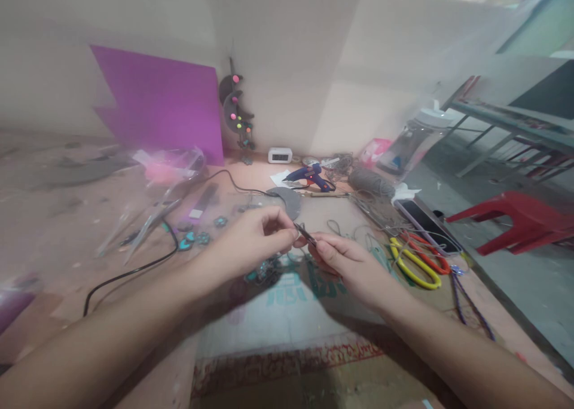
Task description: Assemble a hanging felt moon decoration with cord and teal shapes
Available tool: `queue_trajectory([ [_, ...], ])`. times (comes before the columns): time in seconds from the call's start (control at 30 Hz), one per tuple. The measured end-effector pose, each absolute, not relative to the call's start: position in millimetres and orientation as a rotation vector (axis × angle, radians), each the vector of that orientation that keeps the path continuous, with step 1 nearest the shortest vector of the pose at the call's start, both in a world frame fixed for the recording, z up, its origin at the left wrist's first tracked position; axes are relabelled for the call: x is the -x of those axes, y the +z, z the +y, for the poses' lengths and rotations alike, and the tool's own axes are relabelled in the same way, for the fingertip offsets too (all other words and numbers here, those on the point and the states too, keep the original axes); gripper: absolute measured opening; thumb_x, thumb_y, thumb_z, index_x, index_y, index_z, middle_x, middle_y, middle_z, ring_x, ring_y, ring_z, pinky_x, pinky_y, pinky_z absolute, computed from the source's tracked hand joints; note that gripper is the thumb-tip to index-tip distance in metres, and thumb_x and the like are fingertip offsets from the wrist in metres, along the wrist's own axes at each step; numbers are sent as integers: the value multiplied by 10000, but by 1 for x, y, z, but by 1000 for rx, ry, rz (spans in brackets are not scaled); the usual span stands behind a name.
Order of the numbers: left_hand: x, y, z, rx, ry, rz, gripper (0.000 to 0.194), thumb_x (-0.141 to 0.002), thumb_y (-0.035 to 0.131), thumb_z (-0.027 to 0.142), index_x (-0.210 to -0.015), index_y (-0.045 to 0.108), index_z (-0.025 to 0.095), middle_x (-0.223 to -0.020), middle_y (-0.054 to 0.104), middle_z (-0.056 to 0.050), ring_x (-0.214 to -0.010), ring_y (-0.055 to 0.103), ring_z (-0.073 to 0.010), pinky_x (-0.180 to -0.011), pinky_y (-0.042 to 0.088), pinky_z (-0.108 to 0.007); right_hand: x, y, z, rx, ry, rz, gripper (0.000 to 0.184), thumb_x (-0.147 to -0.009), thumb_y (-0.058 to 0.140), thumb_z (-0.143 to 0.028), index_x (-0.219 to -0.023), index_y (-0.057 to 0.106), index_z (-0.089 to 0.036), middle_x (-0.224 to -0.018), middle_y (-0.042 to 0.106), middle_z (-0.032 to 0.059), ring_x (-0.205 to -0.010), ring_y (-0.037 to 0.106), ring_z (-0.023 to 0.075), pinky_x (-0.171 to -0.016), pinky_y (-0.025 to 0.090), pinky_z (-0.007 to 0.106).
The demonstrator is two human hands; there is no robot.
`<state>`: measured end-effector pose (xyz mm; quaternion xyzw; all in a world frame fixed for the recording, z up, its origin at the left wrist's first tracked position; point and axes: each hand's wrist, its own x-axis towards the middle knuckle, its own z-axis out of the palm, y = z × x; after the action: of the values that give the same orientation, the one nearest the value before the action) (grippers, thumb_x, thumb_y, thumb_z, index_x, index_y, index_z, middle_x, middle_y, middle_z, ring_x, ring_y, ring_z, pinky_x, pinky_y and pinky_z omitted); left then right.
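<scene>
My right hand (pixel 337 258) grips a slim dark metal tool (pixel 305 234) between thumb and fingers; its exact kind is hard to see. The tip points up and left at my left hand (pixel 264 234), whose thumb and forefinger are pinched close to it. Whatever the left fingers hold is too small to make out. Under the hands lies a pale sheet with teal printing (pixel 291 298), with a cluster of teal and dark beaded pieces (pixel 264 270) on it. Just beyond them is a grey felt crescent (pixel 293 203).
A blue hot glue gun (pixel 309 174) rests behind the hands near a white digital clock (pixel 280 155). Yellow-handled scissors (pixel 415 268), a phone (pixel 428 225) and a clear bottle (pixel 415 140) are at right. A black cable (pixel 130 272) crosses the left side; purple sheets (pixel 165 110) lean behind.
</scene>
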<state>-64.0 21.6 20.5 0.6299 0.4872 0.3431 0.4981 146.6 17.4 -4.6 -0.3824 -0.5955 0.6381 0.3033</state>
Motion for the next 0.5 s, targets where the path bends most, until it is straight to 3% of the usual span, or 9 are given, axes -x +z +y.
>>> queue_trajectory([
  [0.3,66,19,21,-1564,823,1178,109,-832,620,278,-761,615,195,-649,636,30,-592,531,-116,-568,380,-236,-144,-5,17,1017,1701,-1524,505,-830,680,-618,-961,702,-132,-606,307,-72,-516,270,72,-480,206,229],
  [0.4,67,21,21,-1548,819,1179,131,-839,619,297,-766,616,189,-655,616,31,-598,517,-113,-568,371,-237,-147,-1,18,950,1742,-1467,492,-869,638,-599,-1052,710,-147,-638,305,-64,-522,282,80,-484,237,230],
  [0.5,68,23,22,-1537,816,1170,156,-842,636,338,-808,633,186,-706,632,19,-640,545,-120,-597,388,-244,-160,7,30,994,1523,-1598,478,-927,570,-552,-1187,687,-169,-682,406,-33,-570,401,112,-534,342,252],
])
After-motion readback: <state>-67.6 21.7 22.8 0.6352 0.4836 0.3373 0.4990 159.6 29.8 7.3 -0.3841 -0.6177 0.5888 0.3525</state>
